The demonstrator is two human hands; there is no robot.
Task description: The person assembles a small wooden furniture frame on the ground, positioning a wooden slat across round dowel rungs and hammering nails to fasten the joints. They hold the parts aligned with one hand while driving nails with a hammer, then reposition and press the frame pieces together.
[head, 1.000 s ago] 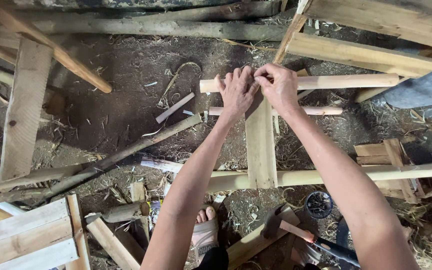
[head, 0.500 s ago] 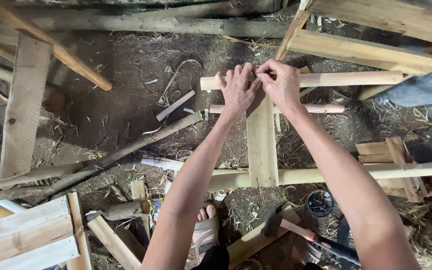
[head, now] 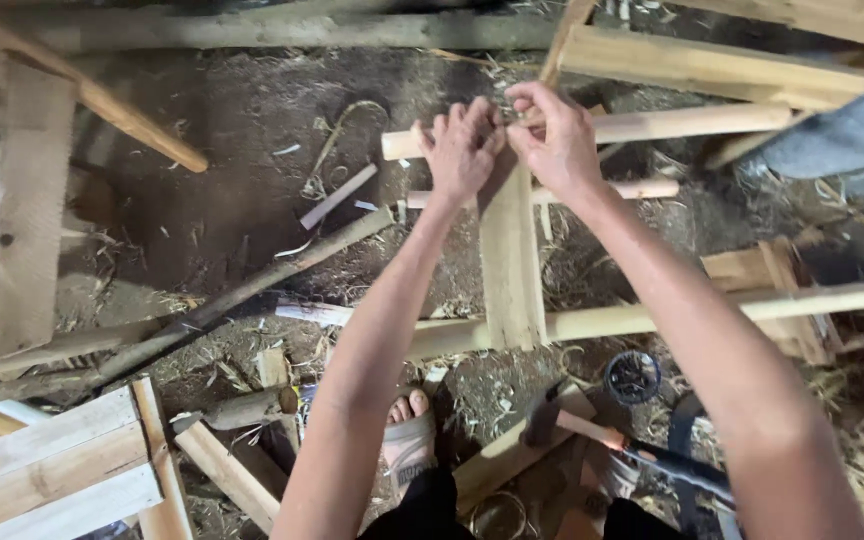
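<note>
My left hand (head: pixel 460 148) and my right hand (head: pixel 555 138) meet at the top end of an upright flat wooden board (head: pixel 510 265). The board crosses a pale round pole (head: pixel 692 123) at the top and a longer round pole (head: pixel 652 318) lower down. Fingers of both hands pinch at the spot where board and upper pole meet; whatever small thing they hold is hidden. A second thin round pole (head: pixel 642 189) lies just behind the board.
A hammer (head: pixel 562 422) and a small dark tin (head: pixel 632 376) lie on the dirt near my sandalled foot (head: pixel 410 440). Loose planks (head: pixel 27 215), a dark branch (head: pixel 242 293), a slatted wooden panel (head: pixel 47 465) and wood shavings litter the ground.
Both hands stay at the top of the board, shifting only slightly; the fingers have drawn closer together over the joint.
</note>
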